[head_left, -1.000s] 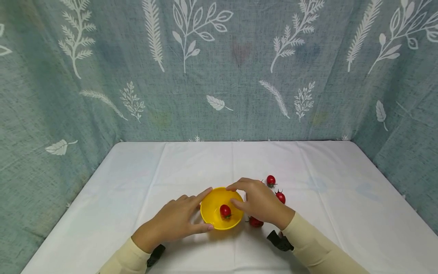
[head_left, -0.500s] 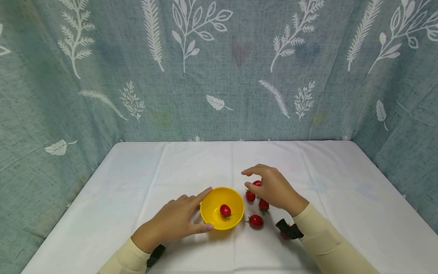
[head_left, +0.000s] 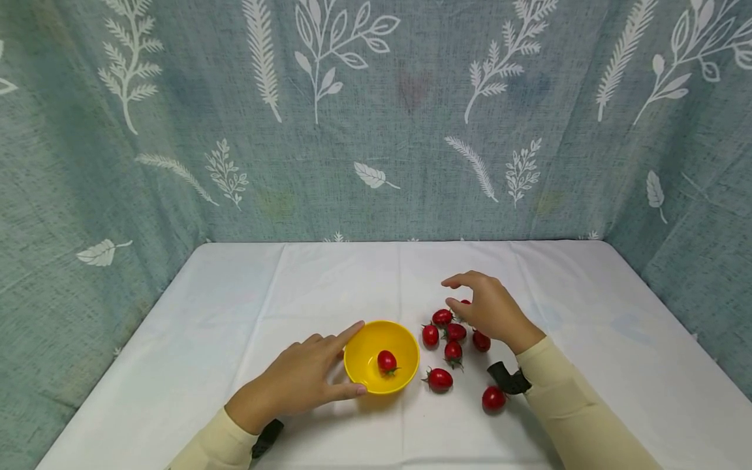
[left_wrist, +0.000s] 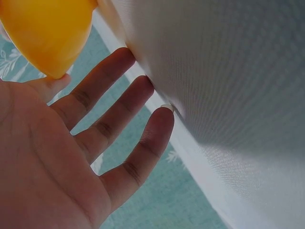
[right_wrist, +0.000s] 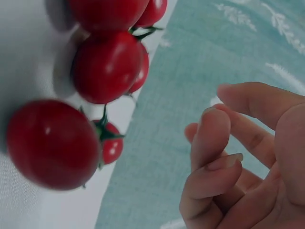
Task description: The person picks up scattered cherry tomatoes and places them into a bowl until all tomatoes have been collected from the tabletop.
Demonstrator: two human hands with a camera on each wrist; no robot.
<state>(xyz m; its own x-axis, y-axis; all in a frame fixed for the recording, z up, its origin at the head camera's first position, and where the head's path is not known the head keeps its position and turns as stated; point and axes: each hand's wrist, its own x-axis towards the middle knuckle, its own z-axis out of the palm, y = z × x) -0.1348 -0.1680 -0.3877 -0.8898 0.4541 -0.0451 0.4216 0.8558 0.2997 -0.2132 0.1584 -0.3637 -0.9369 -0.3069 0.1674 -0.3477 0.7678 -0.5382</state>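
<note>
A yellow bowl stands on the white tablecloth, with one cherry tomato inside. My left hand holds the bowl at its left side, index finger and thumb at the rim. In the left wrist view its other fingers spread under the bowl's side, tips at the cloth. Over the far right of a loose group of cherry tomatoes hovers my right hand, thumb and index finger apart, nothing between them. The right wrist view shows a large near tomato beside that hand, apart from its fingers.
Nearer the front edge, one tomato lies right of the bowl and another tomato lies by the right wrist's black strap. A green leaf-patterned curtain borders the table's back and sides.
My right hand has moved from the bowl's rim to the right and away over the tomatoes, uncovering several of them. The left hand and bowl stay in place.
</note>
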